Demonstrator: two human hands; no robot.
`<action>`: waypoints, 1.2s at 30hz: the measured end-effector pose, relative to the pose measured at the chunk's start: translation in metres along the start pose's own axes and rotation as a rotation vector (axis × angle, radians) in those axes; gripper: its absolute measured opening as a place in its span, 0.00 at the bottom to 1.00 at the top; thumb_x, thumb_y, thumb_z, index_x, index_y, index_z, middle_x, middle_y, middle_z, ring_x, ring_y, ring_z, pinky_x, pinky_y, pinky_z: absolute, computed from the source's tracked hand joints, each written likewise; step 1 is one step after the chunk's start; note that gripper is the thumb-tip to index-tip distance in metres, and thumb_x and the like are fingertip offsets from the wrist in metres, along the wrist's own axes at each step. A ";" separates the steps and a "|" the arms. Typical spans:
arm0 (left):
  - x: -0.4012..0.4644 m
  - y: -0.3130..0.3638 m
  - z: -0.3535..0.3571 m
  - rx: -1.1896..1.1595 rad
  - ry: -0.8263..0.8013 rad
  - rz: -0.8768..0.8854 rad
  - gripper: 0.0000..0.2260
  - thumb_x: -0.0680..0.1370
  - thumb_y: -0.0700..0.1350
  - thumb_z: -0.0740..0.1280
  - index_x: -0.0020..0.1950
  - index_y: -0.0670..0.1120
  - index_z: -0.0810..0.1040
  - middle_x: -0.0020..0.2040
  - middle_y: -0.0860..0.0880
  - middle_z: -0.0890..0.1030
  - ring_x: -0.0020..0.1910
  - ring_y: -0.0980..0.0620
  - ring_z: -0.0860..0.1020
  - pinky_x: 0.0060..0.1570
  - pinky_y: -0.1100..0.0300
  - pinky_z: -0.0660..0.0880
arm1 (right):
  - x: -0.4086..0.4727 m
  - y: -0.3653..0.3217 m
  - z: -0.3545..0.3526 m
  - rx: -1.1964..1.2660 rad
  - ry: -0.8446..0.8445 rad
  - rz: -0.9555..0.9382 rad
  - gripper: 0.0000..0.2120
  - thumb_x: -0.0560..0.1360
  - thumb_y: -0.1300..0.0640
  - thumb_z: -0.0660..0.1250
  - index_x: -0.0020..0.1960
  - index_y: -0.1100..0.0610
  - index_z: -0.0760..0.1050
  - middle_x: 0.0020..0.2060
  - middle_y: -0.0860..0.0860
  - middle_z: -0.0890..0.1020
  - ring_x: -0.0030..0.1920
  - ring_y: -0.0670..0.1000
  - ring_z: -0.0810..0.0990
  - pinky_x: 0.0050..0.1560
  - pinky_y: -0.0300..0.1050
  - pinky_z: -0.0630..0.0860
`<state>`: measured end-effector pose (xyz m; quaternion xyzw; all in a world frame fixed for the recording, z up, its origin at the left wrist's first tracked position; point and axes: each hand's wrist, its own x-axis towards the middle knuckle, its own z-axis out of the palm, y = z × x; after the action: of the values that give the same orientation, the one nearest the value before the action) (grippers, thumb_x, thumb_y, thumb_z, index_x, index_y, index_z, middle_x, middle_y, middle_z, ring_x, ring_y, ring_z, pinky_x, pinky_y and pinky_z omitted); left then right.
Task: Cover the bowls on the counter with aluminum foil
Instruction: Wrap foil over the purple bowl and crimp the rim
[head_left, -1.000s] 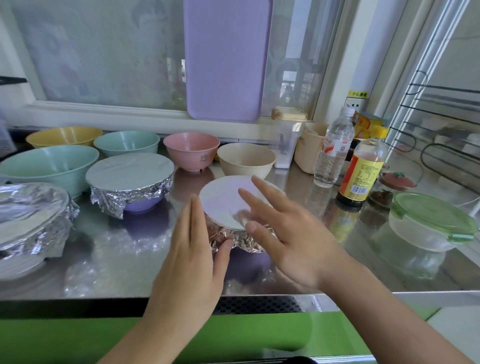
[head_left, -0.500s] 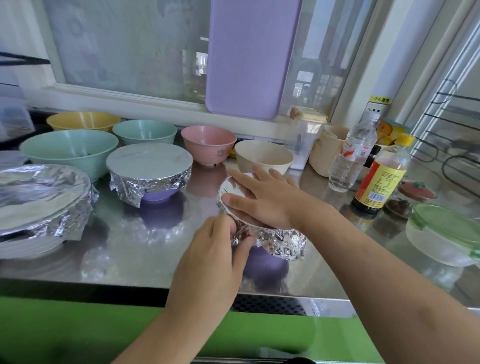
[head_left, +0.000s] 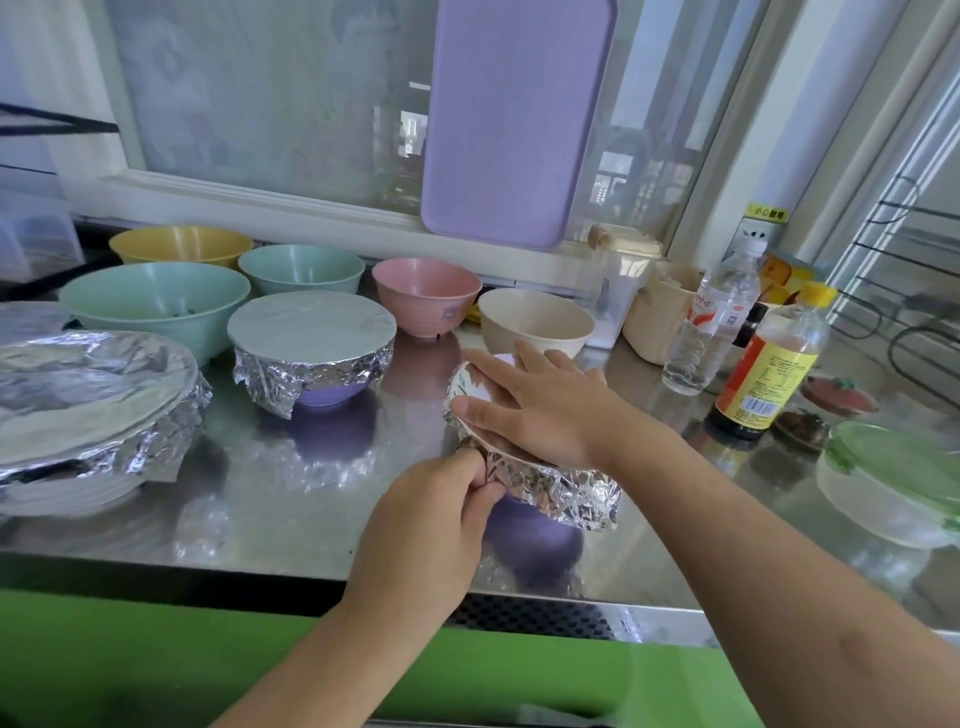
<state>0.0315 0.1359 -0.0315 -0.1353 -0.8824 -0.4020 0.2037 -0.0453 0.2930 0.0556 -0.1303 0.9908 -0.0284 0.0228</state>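
Note:
A small purple bowl (head_left: 540, 525) stands near the steel counter's front edge, capped with crinkled aluminum foil (head_left: 566, 496). My right hand (head_left: 540, 410) lies flat on the foil top, fingers straight and pointing left. My left hand (head_left: 441, 519) pinches the foil skirt at the bowl's near-left rim. Two more bowls wear foil: a purple bowl (head_left: 311, 353) at centre left and a large white bowl (head_left: 88, 415) at far left. Behind them stand uncovered bowls: yellow (head_left: 182, 245), large green (head_left: 156, 301), small green (head_left: 301, 267), pink (head_left: 426, 296) and cream (head_left: 535, 322).
At the right stand a water bottle (head_left: 711, 322), a yellow-capped sauce bottle (head_left: 769, 364), a small dish of spices (head_left: 800, 426) and a green-lidded container (head_left: 893, 478). A purple cutting board (head_left: 514, 119) leans on the window. The counter edge (head_left: 260, 566) runs just below my hands.
My right hand came down from hovering and now presses flat on the foil top. My left hand curled in and pinches the foil at the rim. The view moved closer.

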 end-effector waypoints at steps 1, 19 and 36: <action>0.000 0.002 -0.002 0.041 0.011 0.002 0.13 0.80 0.51 0.72 0.39 0.52 0.73 0.34 0.55 0.77 0.34 0.55 0.76 0.35 0.52 0.75 | 0.000 0.000 0.000 0.000 0.001 0.002 0.38 0.74 0.18 0.42 0.81 0.28 0.44 0.86 0.50 0.50 0.84 0.61 0.50 0.77 0.73 0.52; 0.022 -0.006 -0.019 -0.079 -0.153 -0.252 0.13 0.73 0.61 0.77 0.34 0.55 0.84 0.28 0.57 0.81 0.26 0.57 0.79 0.36 0.53 0.79 | 0.002 0.000 0.000 0.010 0.010 -0.001 0.40 0.71 0.17 0.41 0.80 0.28 0.47 0.85 0.51 0.53 0.83 0.62 0.53 0.76 0.73 0.55; 0.029 -0.004 -0.036 0.138 -0.055 -0.011 0.22 0.73 0.69 0.70 0.38 0.53 0.70 0.33 0.54 0.77 0.33 0.57 0.75 0.31 0.54 0.69 | 0.000 0.000 0.000 -0.002 0.007 0.003 0.39 0.73 0.18 0.42 0.81 0.29 0.46 0.86 0.51 0.50 0.84 0.61 0.50 0.77 0.72 0.52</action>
<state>0.0139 0.1080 0.0013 -0.1274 -0.9139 -0.3376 0.1859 -0.0448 0.2927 0.0553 -0.1289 0.9911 -0.0280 0.0191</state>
